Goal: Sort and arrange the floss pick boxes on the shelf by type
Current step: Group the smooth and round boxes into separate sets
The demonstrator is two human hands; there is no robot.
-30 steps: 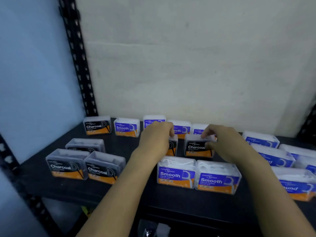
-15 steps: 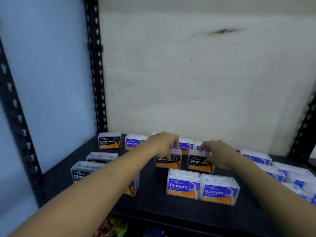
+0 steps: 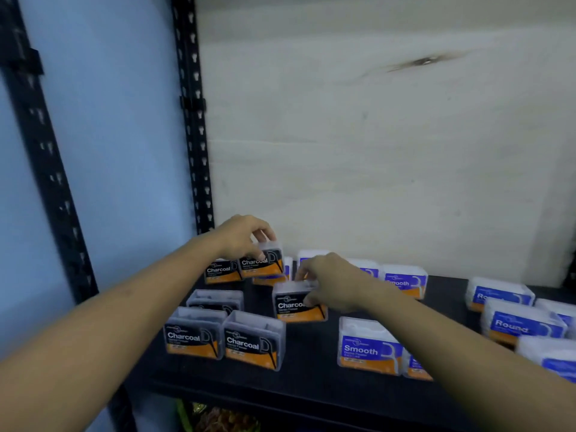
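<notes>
Hands both at work over the black shelf [image 3: 311,380]. Left hand [image 3: 240,238] reaches to the back-left area, with fingers curled down over the lid and thumb at the front, gripping the held Charcoal box [image 3: 261,264] from above. This box has its label toward the camera and its long axis running left to right along the shelf, with the right end tipped slightly upward. It sits just beside the back-left Charcoal box [image 3: 222,271], and I cannot tell whether the two touch. Right hand [image 3: 332,285] is closed around the middle Charcoal box [image 3: 294,305], with fingertips on the lid's rear edge and thumb pressed against the right part of the label. This box also faces forward with its long axis left to right. Motion blur prevents judging whether its base rests on the shelf. At the front left, the front Charcoal pair [image 3: 193,336] stands side by side with labels forward, and the rear Charcoal box [image 3: 215,299] stands just behind them. The front Smooth box [image 3: 367,350] stands right of centre, and its neighbour is mostly hidden by the right forearm. The back Smooth box [image 3: 405,280] stands against the pale wall behind the right hand. The Round boxes [image 3: 523,322] are grouped at the right edge, well apart from the Charcoal group. A perforated black upright [image 3: 193,120] rises at the shelf's back-left corner.
</notes>
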